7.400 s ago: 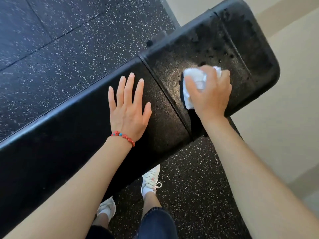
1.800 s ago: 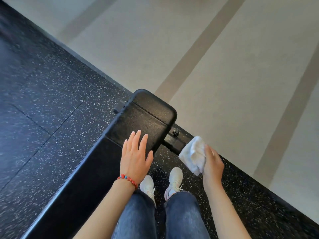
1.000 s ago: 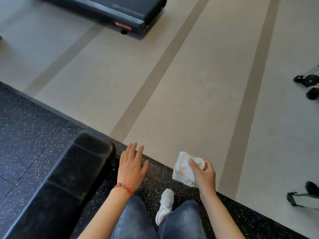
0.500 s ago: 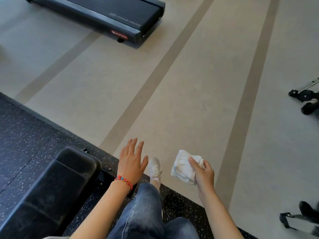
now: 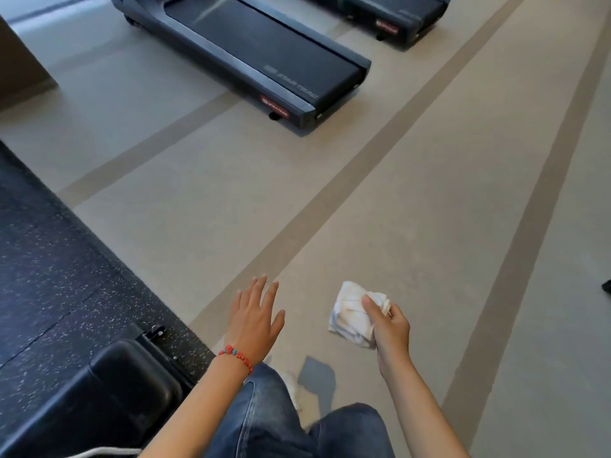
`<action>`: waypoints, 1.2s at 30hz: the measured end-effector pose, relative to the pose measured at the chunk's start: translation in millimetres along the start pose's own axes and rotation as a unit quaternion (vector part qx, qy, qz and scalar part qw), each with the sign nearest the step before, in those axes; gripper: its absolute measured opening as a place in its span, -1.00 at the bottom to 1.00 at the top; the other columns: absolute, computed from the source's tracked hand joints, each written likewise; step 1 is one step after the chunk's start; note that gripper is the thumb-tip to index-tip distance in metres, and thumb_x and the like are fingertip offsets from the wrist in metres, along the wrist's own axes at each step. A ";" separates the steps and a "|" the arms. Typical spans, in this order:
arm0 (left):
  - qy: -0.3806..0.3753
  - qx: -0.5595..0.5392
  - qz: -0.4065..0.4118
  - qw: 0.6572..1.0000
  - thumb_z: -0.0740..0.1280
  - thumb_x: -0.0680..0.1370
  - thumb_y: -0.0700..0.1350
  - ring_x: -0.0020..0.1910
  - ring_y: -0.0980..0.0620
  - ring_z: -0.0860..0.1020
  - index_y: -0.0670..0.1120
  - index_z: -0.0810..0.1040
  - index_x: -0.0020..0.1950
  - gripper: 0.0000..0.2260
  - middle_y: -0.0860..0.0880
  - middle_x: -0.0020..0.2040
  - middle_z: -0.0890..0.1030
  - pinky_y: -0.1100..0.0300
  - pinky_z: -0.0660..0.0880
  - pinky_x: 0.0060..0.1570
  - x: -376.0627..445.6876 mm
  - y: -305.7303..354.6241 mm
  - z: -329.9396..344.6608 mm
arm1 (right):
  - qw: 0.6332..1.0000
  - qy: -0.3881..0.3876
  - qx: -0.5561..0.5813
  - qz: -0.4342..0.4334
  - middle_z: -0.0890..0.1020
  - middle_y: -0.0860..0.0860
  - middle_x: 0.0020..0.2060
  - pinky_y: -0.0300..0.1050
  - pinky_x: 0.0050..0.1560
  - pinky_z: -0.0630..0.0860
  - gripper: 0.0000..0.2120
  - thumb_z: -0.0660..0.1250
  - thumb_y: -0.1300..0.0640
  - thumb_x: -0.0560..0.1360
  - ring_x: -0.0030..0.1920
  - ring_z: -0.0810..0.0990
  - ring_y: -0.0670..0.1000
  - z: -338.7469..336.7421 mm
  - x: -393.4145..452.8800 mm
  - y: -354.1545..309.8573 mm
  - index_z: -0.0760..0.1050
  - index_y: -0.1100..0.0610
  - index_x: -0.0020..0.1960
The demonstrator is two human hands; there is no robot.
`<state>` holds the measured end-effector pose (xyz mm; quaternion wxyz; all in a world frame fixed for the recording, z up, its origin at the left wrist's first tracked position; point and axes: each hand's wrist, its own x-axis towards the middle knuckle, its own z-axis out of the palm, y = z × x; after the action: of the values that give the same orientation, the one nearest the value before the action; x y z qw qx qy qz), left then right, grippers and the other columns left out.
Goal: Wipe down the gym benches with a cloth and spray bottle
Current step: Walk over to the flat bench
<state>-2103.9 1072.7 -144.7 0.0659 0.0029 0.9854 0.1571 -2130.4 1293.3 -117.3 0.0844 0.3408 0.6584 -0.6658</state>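
The crumpled white cloth (image 5: 352, 317) is hanging in the lower middle of the frame, bunched in the right hand (image 5: 387, 325), whose thumb and curled fingers are pinching its upper fold while the rest is drooping to the left of the palm; it looks light, soft and limp, so it is probably going to flop unless gathered into a pad, and taking it by the bulk of the wad rather than a corner seems the surer hold; whether it is damp cannot be told. The left hand (image 5: 255, 319) is hovering just left of it with fingers straight and slightly spread, holding nothing, a red beaded bracelet (image 5: 236, 356) sitting at the wrist. The black padded gym bench (image 5: 122, 388) is lying at the lower left on the dark speckled rubber flooring (image 5: 49, 276); its vinyl-looking pad appears firm and smooth, likely easy to wipe. No spray bottle is showing anywhere in view. Blue jeans (image 5: 264, 421) are filling the bottom centre; the beige floor with darker brown stripes (image 5: 413, 209) is stretching ahead; a black treadmill deck (image 5: 264, 54) is sitting at the upper middle and a second treadmill (image 5: 396, 14) at the top right, both well apart from the hands; nothing is standing between the hands and the bench.
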 end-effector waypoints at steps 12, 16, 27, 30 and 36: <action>0.073 0.012 -0.189 0.979 0.09 0.49 0.06 0.09 -0.19 0.58 -0.21 0.55 0.18 -0.54 -0.20 0.12 0.60 -0.12 0.54 0.03 84.1 -72.3 -48.2 | 0.977 -0.181 -0.112 -0.005 0.60 0.06 -0.18 -0.15 -0.29 0.49 -0.90 0.42 0.17 0.43 -0.22 0.56 0.02 156.3 95.6 -80.9 0.51 0.12 -0.11; 0.132 0.019 -0.257 0.957 0.11 0.49 0.04 0.02 -0.18 0.59 -0.22 0.57 0.12 -0.57 -0.20 0.05 0.61 -0.08 0.53 0.02 113.8 -93.6 -69.5 | 0.955 -0.263 -0.140 -0.001 0.62 0.06 -0.17 -0.11 -0.27 0.52 -0.85 0.43 0.16 0.42 -0.20 0.59 0.04 218.5 126.5 -113.1 0.54 0.12 -0.03; 0.220 0.022 -0.386 0.896 0.11 0.49 0.05 0.02 -0.17 0.60 -0.23 0.59 0.10 -0.56 -0.19 0.03 0.63 -0.03 0.37 0.12 161.9 -144.0 -115.4 | 0.893 -0.390 -0.223 -0.024 0.60 0.09 -0.19 -0.27 -0.51 0.40 -0.80 0.43 0.12 0.43 -0.28 0.54 0.03 357.4 150.9 -170.3 0.54 0.18 0.00; 0.230 0.016 -0.394 0.890 0.12 0.48 0.04 0.01 -0.15 0.61 -0.23 0.60 0.09 -0.56 -0.18 0.03 0.63 -0.08 0.51 0.05 170.2 -173.7 -122.9 | 0.884 -0.405 -0.234 -0.017 0.60 0.10 -0.18 -0.29 -0.56 0.40 -0.77 0.42 0.14 0.43 -0.27 0.55 0.04 396.7 144.7 -168.9 0.53 0.20 0.04; 0.241 0.011 -0.415 0.877 0.14 0.47 0.03 0.01 -0.17 0.61 -0.23 0.58 0.09 -0.58 -0.20 0.03 0.63 -0.15 0.52 0.05 183.2 -269.1 -142.4 | 0.869 -0.423 -0.256 -0.019 0.56 0.07 -0.24 -0.32 -0.62 0.34 -0.82 0.40 0.17 0.44 -0.34 0.50 0.00 508.0 124.5 -159.9 0.52 0.20 0.01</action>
<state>-2300.1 777.7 -117.6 -0.1147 -0.4436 0.8832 0.1001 -2488.1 879.6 -107.0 0.4262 -0.0200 0.7133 -0.5560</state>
